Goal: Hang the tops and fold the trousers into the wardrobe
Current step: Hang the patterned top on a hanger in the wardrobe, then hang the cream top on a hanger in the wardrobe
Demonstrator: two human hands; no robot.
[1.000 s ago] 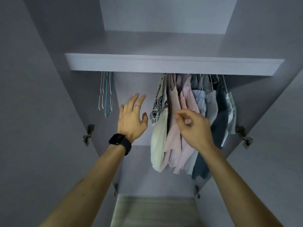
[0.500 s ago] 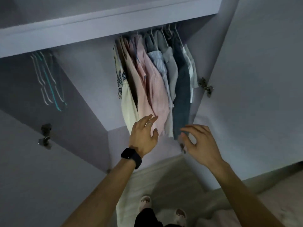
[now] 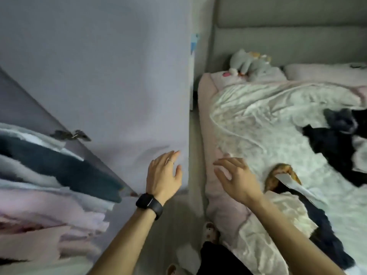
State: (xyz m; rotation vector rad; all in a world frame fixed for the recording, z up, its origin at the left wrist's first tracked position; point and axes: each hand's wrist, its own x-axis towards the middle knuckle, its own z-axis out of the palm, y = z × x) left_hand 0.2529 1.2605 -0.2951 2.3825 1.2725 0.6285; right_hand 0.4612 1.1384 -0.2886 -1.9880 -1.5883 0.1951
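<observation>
Both grips are empty, fingers spread and loose. The left grip (image 3: pixel 163 175), a watch (image 3: pixel 149 203) on its wrist, hovers in front of the wardrobe door (image 3: pixel 119 76). The right grip (image 3: pixel 238 179) hangs over the edge of the bed (image 3: pixel 218 211). Hung tops (image 3: pixel 49 185) show blurred at far left inside the wardrobe. Dark clothes (image 3: pixel 337 143) lie heaped on the white quilt (image 3: pixel 268 120), well apart from either grip.
</observation>
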